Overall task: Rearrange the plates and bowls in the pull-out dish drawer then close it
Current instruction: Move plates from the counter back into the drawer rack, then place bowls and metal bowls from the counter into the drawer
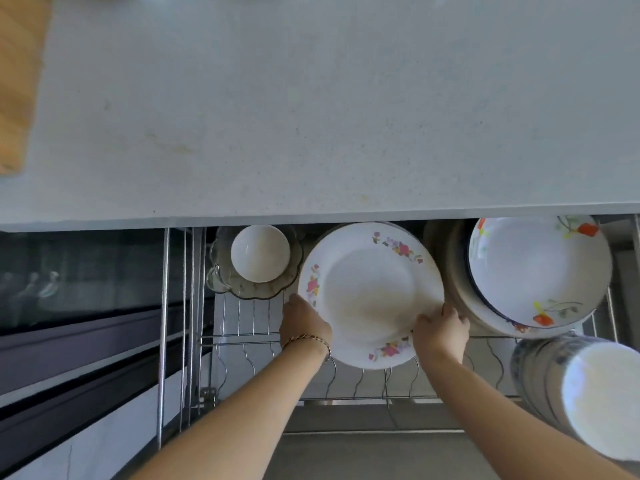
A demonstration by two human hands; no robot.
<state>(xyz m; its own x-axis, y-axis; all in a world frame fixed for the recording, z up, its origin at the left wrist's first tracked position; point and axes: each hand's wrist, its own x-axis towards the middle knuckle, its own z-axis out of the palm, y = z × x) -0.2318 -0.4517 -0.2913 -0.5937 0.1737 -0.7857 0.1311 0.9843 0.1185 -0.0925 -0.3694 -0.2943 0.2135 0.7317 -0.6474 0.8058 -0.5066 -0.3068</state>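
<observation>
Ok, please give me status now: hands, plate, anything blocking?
Left hand and right hand both grip the pink-flowered plate by its near rim. Drawer rack open. Glass dish with small white bowl left, orange-flowered bowl stack right.

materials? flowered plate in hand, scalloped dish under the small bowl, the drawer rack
Flowered plate: looks like glazed ceramic or opal glass, opaque white with a soft sheen and printed flowers. Scalloped dish: likely clear glass, since the rack shows through its wavy rim. Rack: bright metal wire, probably chromed or stainless steel, thin and shiny.
</observation>
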